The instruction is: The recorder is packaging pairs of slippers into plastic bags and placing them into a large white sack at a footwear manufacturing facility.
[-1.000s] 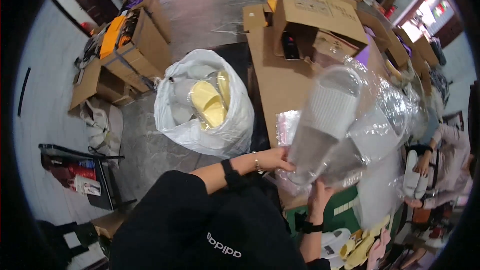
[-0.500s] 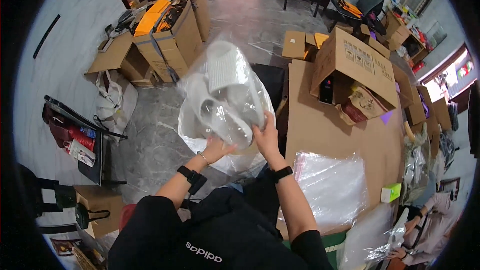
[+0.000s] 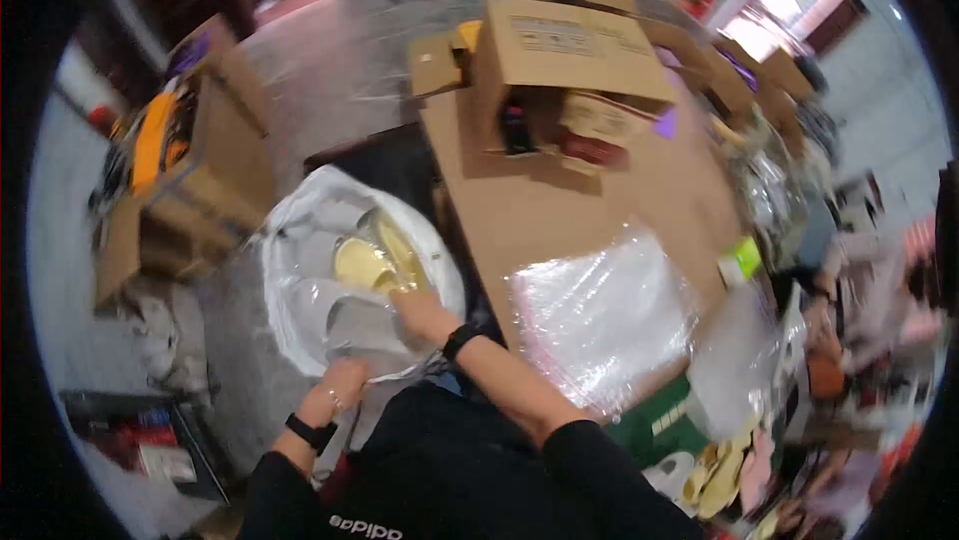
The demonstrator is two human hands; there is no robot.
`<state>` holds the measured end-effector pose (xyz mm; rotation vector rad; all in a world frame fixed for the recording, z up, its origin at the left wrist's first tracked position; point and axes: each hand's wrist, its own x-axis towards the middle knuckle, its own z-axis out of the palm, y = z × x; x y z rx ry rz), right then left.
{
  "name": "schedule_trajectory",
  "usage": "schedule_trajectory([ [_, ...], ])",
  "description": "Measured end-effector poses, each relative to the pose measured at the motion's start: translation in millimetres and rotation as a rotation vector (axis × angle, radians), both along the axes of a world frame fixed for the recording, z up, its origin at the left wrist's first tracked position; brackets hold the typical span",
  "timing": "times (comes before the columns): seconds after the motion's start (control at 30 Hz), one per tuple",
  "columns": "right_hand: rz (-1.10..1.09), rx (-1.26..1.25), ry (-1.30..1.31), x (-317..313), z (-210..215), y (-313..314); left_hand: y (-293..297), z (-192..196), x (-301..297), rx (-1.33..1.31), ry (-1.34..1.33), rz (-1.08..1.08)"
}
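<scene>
A white sack (image 3: 285, 325) stands with its mouth open to the left of the table, holding slippers in clear plastic bags. Yellow slippers (image 3: 362, 265) lie toward its right side, and pale grey-white slippers (image 3: 372, 328) lie nearer to me. My left hand (image 3: 345, 381) is closed at the sack's near rim, its fingers partly hidden. Over the near right side of the sack, my right hand (image 3: 422, 316) reaches in, fingertips against the bagged slippers. Motion blur hides whether those fingers grip anything.
Right of the sack is a cardboard-covered table (image 3: 479, 205) with a stack of clear plastic bags (image 3: 604, 315) and an opened carton (image 3: 569, 45). More cartons (image 3: 225, 155) stand at the left. Another person's hand (image 3: 821, 325) is at the right, near loose slippers (image 3: 714, 475).
The clear bag of white slippers, held up in both hands before, is now down at the sack. My hands have lowered and moved left. The whole view has swung to the right.
</scene>
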<state>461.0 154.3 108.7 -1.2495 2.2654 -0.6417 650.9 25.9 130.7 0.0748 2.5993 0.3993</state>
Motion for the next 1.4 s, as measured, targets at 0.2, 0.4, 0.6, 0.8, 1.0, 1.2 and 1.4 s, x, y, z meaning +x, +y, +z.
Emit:
schedule_trajectory([
  [0.2,-0.232,-0.315,0.03,-1.4,26.2,78.9,13.4,23.9,-74.1,0.095,0.199,-0.021],
  [0.4,-0.863,-0.514,0.053,20.6,61.8,224.4,-16.9,-30.3,-125.8,-0.209,-0.233,-0.461],
  [0.6,-1.696,-0.084,0.581,172.4,64.8,372.6,171.6,95.7,-202.7,0.312,-0.014,-0.587],
  [0.8,-2.185,0.799,0.407,291.7,38.9,403.3,300.7,65.4,-187.2,0.127,0.069,-0.986],
  [1.0,-2.372,0.683,0.224,358.3,-18.3,436.6,414.4,33.9,-110.9,0.346,-0.083,-1.333],
  [1.2,-2.194,0.855,0.271,347.3,-8.8,470.0,442.5,55.4,-95.3,0.34,-0.286,-1.41],
  [1.4,-2.338,0.579,0.19,374.1,-14.8,491.2,468.6,42.0,-86.9,0.399,-0.373,-1.437],
])
